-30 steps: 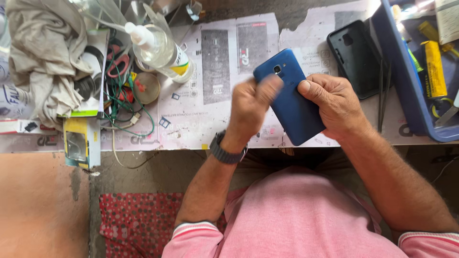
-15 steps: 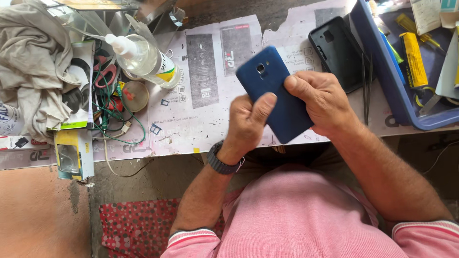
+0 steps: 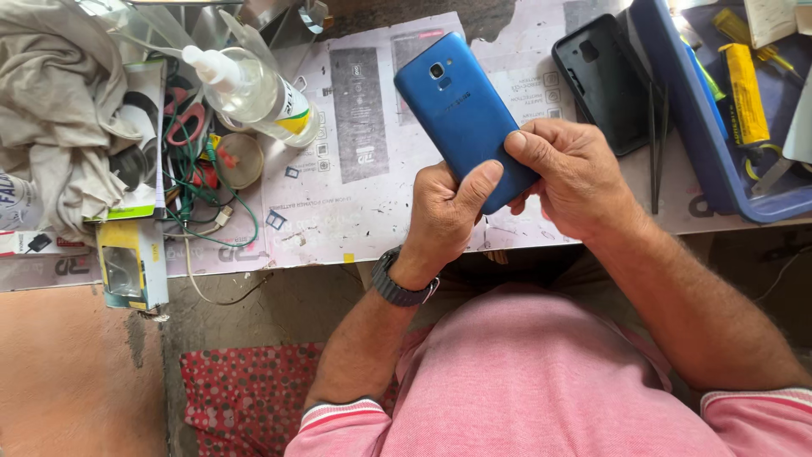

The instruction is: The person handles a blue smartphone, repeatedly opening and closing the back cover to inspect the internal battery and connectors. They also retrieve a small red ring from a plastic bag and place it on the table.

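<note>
Head view: both hands grip a blue smartphone [image 3: 463, 114] above the workbench, its back with the camera lens facing up. Left hand [image 3: 447, 216] closes around the lower edge, thumb pressed on the back (a dark wristwatch [image 3: 399, 284] sits on that wrist). Right hand [image 3: 575, 176] clasps the bottom right corner. Just beside lie a black phone case [image 3: 602, 78], tweezers [image 3: 655, 144] and a blue tray [image 3: 702, 161]; a clear squeeze bottle [image 3: 254, 89] lies well apart.
</note>
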